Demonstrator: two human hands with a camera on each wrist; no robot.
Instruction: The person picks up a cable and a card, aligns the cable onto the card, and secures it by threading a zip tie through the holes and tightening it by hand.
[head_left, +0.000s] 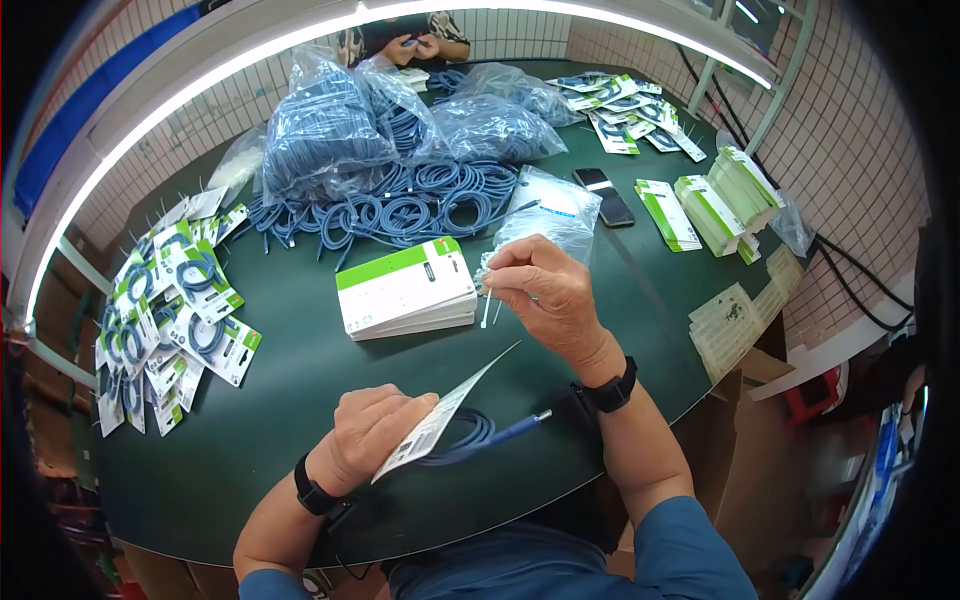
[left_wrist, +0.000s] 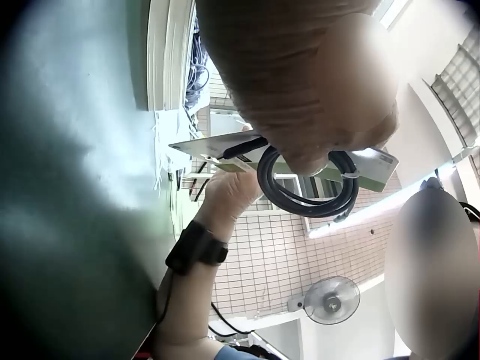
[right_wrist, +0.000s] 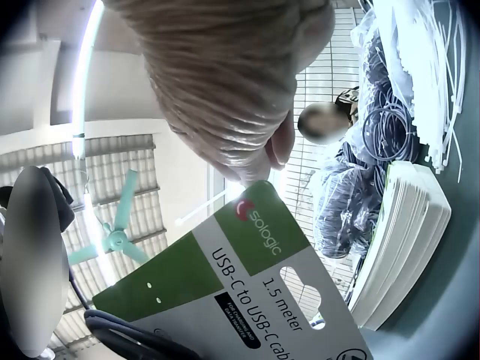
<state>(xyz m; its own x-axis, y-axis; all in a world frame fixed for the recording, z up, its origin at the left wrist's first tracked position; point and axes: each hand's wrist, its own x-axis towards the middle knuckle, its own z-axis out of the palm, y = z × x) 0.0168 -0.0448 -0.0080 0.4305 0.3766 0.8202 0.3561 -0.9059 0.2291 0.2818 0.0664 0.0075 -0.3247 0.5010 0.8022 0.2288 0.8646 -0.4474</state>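
My left hand grips a white and green packaging card, tilted up over the near part of the table. A coiled dark blue USB-C cable lies against the card's face, held with it by the same hand. In the right wrist view the card's print reads USB-C to USB-C cable, 1.5 meter. Farther up, my right hand pinches a thin white cable tie between thumb and fingers. It hovers beside the stack of blank cards, near a bag of cable ties.
Finished cards with cables pile up at the left, more at the far right. Bagged cables and loose coils fill the back. A phone and card stacks lie right. Another person sits opposite.
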